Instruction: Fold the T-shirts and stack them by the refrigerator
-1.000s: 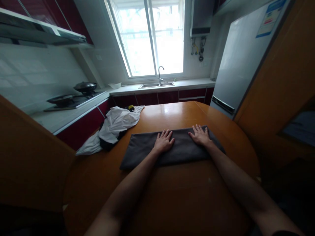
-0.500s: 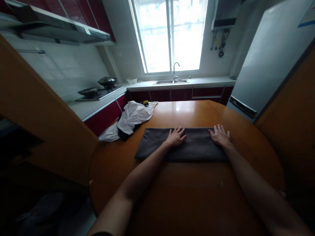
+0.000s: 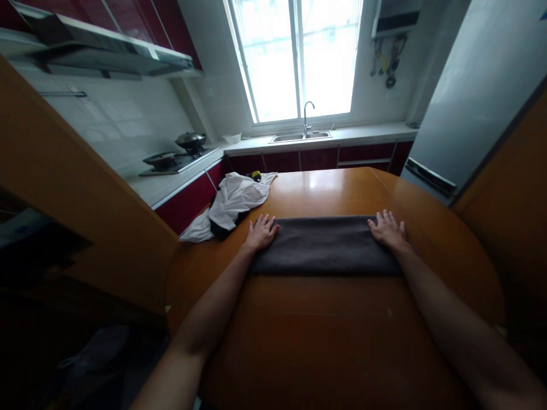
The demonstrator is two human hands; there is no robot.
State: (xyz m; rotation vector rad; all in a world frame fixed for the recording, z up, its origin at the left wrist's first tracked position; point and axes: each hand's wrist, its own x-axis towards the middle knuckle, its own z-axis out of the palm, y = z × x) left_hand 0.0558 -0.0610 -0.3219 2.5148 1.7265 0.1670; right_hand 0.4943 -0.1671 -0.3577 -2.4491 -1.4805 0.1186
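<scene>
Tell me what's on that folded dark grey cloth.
The bare left hand and bare right hand rest at opposite ends of the cloth; its surface beneath them is hidden.

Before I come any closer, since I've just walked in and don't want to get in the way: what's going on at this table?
A person has both hands, fingers spread, on a folded dark grey cloth lying flat on the wooden table. The left hand is at the cloth's left end and the right hand at its right end. Off to the left, a crumpled white cloth lies near the table's edge, touched by neither hand.
</scene>
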